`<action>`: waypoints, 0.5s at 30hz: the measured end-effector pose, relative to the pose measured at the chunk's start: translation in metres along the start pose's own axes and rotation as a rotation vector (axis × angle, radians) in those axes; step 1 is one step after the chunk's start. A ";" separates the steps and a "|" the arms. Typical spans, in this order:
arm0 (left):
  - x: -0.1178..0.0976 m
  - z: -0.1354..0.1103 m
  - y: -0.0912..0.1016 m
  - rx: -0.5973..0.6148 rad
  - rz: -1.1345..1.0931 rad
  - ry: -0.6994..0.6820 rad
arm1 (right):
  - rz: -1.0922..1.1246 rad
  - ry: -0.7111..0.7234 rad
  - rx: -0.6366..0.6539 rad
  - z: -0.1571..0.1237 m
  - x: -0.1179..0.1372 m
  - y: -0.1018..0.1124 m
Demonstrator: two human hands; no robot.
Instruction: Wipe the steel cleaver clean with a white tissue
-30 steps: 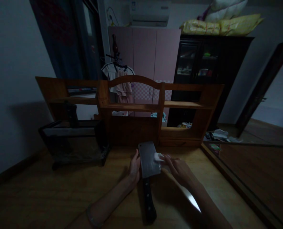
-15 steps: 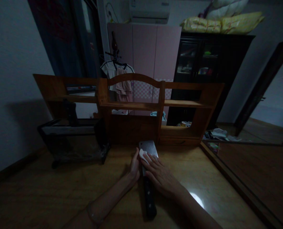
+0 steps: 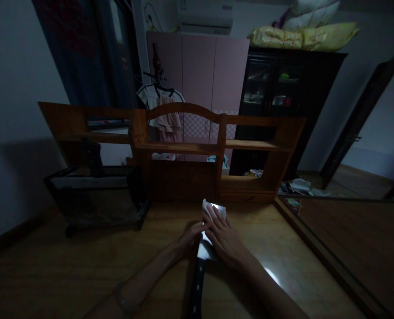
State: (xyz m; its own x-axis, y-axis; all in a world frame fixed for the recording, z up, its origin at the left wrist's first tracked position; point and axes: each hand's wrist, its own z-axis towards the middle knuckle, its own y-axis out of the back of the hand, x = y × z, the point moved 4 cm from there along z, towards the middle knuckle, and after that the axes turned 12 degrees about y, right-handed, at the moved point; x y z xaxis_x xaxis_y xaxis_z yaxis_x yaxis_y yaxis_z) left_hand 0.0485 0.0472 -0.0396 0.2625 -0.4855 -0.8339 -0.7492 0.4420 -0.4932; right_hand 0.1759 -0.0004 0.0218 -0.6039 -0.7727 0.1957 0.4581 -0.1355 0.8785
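A cleaver lies on the wooden desk with its black handle pointing toward me and its steel blade glinting. My left hand grips the blade's left edge, fingers curled against it. On top of the blade lies my right hand, fingers pressing a white cloth down at the blade's far end. Most of the blade is hidden under my right hand and the cloth.
A wooden shelf unit stands along the desk's back edge, just beyond the cloth. A dark rack sits at the back left. The desk's right edge runs diagonally. Pink and black wardrobes stand across the dim room.
My right hand carried the cloth from the blade's right side onto the blade, then up to its far end. The left hand stayed at the blade's left edge.
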 end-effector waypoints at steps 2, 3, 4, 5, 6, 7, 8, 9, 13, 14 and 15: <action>-0.001 -0.003 -0.003 0.011 0.043 0.021 | 0.022 0.007 -0.016 0.000 0.000 0.000; -0.002 -0.004 -0.004 0.012 0.054 0.024 | 0.035 0.013 -0.024 0.001 0.000 0.000; -0.002 -0.003 -0.004 0.009 0.060 0.024 | 0.048 0.021 -0.033 0.001 0.000 -0.001; -0.001 -0.003 -0.003 0.003 0.057 0.021 | 0.064 0.027 -0.040 0.002 -0.001 -0.001; -0.001 -0.001 -0.002 -0.006 0.046 0.016 | 0.083 0.029 -0.046 0.003 -0.002 -0.002; 0.000 0.000 -0.002 -0.016 0.029 0.009 | 0.104 0.029 -0.053 0.003 -0.003 -0.002; 0.001 0.001 -0.001 -0.024 0.009 0.004 | 0.126 0.026 -0.066 0.004 -0.004 -0.003; 0.001 0.001 -0.001 -0.029 -0.008 0.000 | 0.147 0.022 -0.083 0.004 -0.005 -0.003; 0.000 -0.001 -0.003 -0.033 -0.031 0.005 | 0.207 0.010 -0.195 0.003 -0.010 -0.002; 0.000 -0.002 -0.004 -0.040 -0.031 0.017 | 0.210 0.007 -0.211 0.002 -0.011 -0.002; -0.001 -0.002 -0.004 -0.048 -0.030 0.028 | 0.203 0.001 -0.219 0.002 -0.013 -0.002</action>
State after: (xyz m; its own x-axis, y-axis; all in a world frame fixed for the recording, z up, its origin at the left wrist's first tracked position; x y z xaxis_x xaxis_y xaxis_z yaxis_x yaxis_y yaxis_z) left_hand 0.0505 0.0442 -0.0365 0.2683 -0.5192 -0.8115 -0.7701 0.3906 -0.5045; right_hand 0.1818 0.0112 0.0177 -0.4847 -0.7982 0.3576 0.6997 -0.1086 0.7061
